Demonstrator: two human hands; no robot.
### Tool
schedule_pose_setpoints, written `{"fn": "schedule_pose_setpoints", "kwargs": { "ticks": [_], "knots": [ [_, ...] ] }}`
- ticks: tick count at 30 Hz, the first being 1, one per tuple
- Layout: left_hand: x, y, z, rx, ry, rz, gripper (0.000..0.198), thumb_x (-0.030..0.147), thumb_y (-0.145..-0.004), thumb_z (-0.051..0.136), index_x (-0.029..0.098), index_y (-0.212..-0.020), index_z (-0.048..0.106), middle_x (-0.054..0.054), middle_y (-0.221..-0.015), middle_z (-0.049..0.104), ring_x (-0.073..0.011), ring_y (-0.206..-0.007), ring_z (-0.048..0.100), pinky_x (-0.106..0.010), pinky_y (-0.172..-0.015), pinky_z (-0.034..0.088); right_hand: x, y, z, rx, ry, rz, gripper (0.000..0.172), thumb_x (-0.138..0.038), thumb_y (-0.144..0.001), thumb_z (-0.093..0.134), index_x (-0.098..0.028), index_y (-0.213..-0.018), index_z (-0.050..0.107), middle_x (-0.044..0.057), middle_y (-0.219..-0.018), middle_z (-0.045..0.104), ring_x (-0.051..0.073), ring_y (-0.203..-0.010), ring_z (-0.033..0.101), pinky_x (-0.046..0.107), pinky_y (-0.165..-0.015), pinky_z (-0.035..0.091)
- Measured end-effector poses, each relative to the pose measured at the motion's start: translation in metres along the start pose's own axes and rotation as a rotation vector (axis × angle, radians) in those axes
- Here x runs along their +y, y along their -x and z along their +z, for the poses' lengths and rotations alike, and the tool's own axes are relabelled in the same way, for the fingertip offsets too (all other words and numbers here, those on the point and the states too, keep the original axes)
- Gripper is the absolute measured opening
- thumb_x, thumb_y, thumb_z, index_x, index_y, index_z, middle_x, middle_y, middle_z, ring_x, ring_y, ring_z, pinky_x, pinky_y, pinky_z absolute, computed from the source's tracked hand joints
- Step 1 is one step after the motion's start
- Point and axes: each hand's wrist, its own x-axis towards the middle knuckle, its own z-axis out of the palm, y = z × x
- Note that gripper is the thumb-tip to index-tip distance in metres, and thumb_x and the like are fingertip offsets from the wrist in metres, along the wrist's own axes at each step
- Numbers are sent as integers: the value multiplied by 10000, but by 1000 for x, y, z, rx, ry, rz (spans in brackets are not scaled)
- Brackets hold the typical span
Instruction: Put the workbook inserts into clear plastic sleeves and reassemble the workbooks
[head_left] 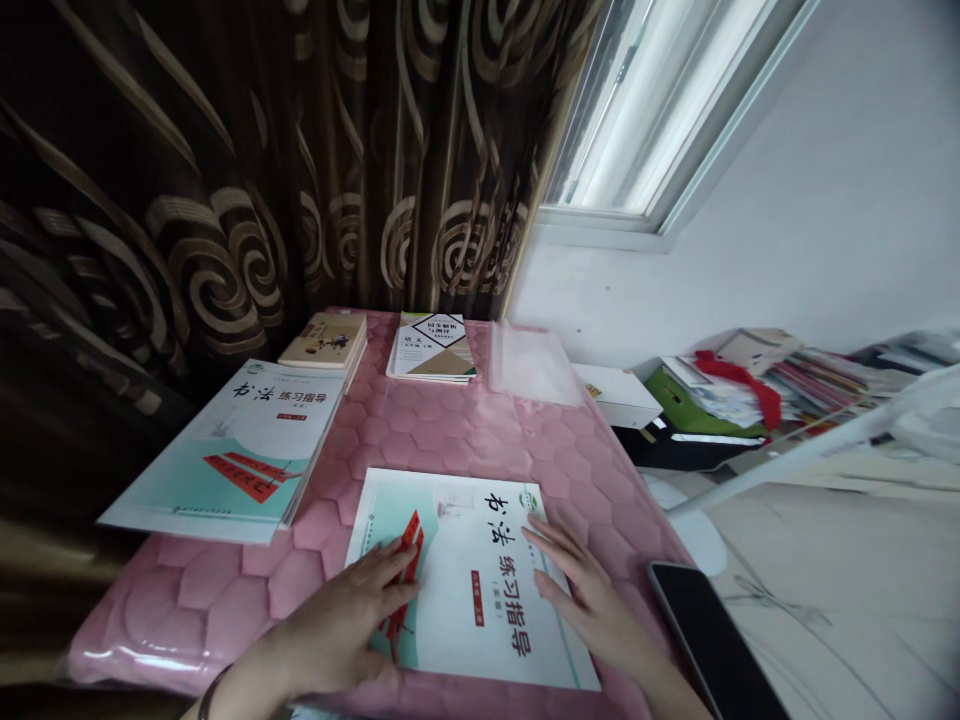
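A white and teal calligraphy workbook with red banners on its cover lies flat and turned sideways on the pink table cover. Resting on its left part is my left hand, fingers spread over the banner picture. My right hand touches the workbook's right side, its fingers stretched apart near the title. Neither hand grips anything. To the left lies a stack of similar workbooks, close to the curtain.
At the table's back are a tan book stack, a smaller stack of booklets, clear plastic sleeves and a white box. A black phone lies at the right edge. Piled papers and a white stand are beyond.
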Motion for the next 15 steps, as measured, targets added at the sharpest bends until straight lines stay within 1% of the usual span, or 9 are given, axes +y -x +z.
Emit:
{"fn": "schedule_pose_setpoints", "kwargs": {
  "ticks": [2,4,5,6,7,9,10,12,15],
  "knots": [
    [6,0,-5,10,3,6,624,224,-729,690,288,-1340,578,-59,-1589,301,-312,-1461,254,-484,-1177,259,-10,4,-6,-16,12,-33,497,-532,-932,472,-284,-1350,576,56,-1484,470,271,-1427,326,524,-1153,322],
    [14,-1,-10,41,-3,22,336,250,-835,607,274,-1157,697,-58,-1460,516,-282,-1368,435,-426,-1126,348,-24,9,-9,-32,63,-81,469,-502,-923,508,-295,-1336,588,64,-1431,530,275,-1394,385,514,-1124,364],
    [18,-3,-12,68,-13,19,253,254,-887,542,258,-1059,726,-62,-1329,629,-258,-1264,546,-384,-1063,412,-32,11,-8,-39,102,-108,460,-489,-912,535,-302,-1329,594,66,-1394,567,280,-1364,426,506,-1100,393],
    [22,-5,-14,106,-33,3,260,251,-924,479,240,-975,733,-64,-1172,705,-233,-1125,633,-341,-975,465,-41,14,-7,-44,145,-137,448,-474,-900,564,-309,-1314,606,66,-1344,609,284,-1320,479,493,-1067,426],
    [25,-8,-17,155,-61,-24,291,247,-941,438,223,-908,726,-63,-1022,735,-213,-980,679,-306,-874,494,-49,15,-5,-41,190,-169,407,-450,-897,580,-314,-1277,632,62,-1270,659,282,-1250,544,472,-1019,462],
    [29,-14,-25,273,-119,-82,287,259,-937,442,205,-820,699,-53,-837,719,-190,-777,676,-270,-729,481,-63,13,0,15,276,-232,264,-377,-933,539,-305,-1125,705,42,-1054,741,246,-1018,664,395,-871,519],
    [29,-17,-31,336,-132,-100,271,276,-925,466,203,-783,685,-48,-800,708,-184,-739,663,-262,-700,465,-69,10,2,66,318,-258,250,-340,-959,491,-287,-1025,727,33,-940,753,219,-887,687,351,-791,519],
    [24,-22,-42,462,-89,-130,233,318,-892,523,212,-742,666,-32,-770,702,-171,-707,643,-245,-664,438,-75,0,3,199,406,-276,355,-310,-999,400,-251,-847,715,21,-774,733,175,-696,671,285,-661,469],
    [3,-27,-54,652,129,-212,179,386,-812,598,225,-804,675,-1,-713,690,-152,-621,603,-231,-581,408,-77,-23,-6,387,516,-269,452,-369,-1023,341,-224,-762,680,26,-704,712,151,-610,648,256,-570,394]
  ]
}}
